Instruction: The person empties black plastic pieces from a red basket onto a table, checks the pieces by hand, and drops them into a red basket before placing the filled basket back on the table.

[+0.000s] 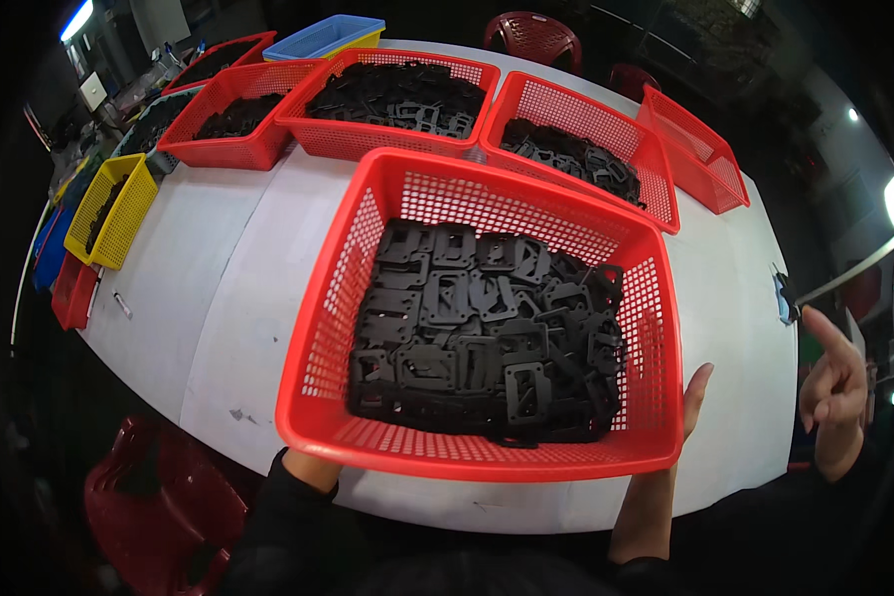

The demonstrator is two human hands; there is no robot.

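Both hands on the red basket (338,298), lifted over the table (219,298).
Right hand (693,392) grasps the near right corner, thumb up along the wall; left hand (308,465) sits under the near left corner, grip hidden. Black plates (487,333) fill it. Another person's hand (832,382) points, just right.

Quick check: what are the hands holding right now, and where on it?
Both hands hold the red basket of black parts by its near rim: left hand under the left corner, right hand at the right corner.

- Red mesh basket (340,298) filled with black flat frame parts (487,333)
- White table (219,298)
- Yellow basket (119,214)
- Blue basket (323,35)
- Dark red chair (159,507)
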